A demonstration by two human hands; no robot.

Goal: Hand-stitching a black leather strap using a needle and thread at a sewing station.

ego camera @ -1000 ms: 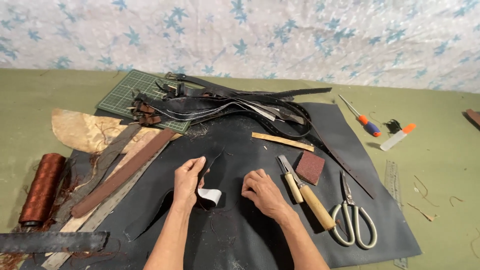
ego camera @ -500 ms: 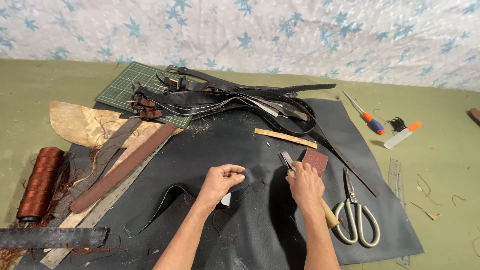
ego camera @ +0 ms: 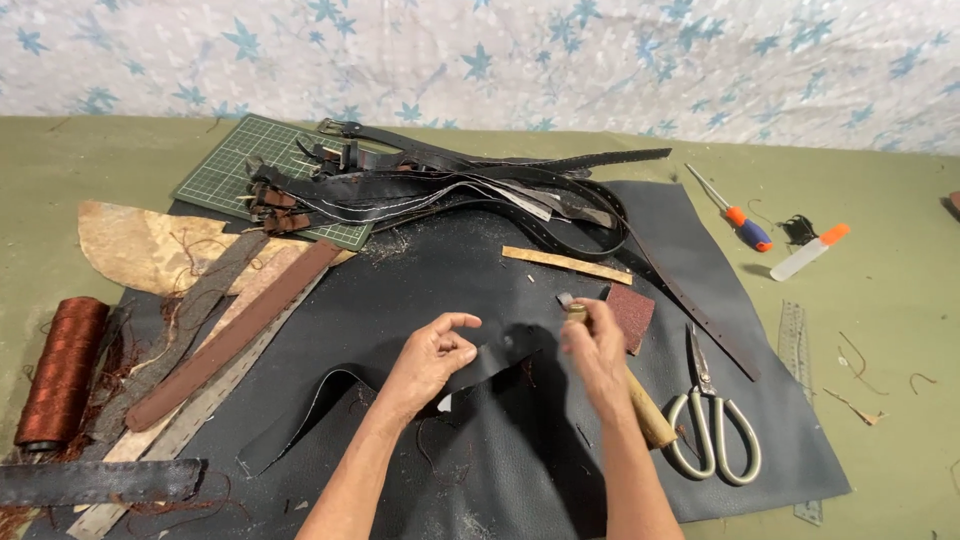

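Green floor [ego camera: 890, 420] under black leather sheet [ego camera: 450, 280]

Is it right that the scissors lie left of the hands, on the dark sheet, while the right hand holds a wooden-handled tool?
Not quite. The head view shows the scissors to the right of the hands, not left. The rest holds: they lie on the dark sheet, and the right hand holds a wooden-handled tool.

**A:** what's the strap [ego camera: 400, 395] look like?

**B:** thin black leather strip, curved (kind of an arch), lying on the dark sheet, one end lifted.

**A:** and the tool [ego camera: 640, 405]?

**B:** wooden handle, brass collar, blade tip up, tilted just beside the strap's raised end.
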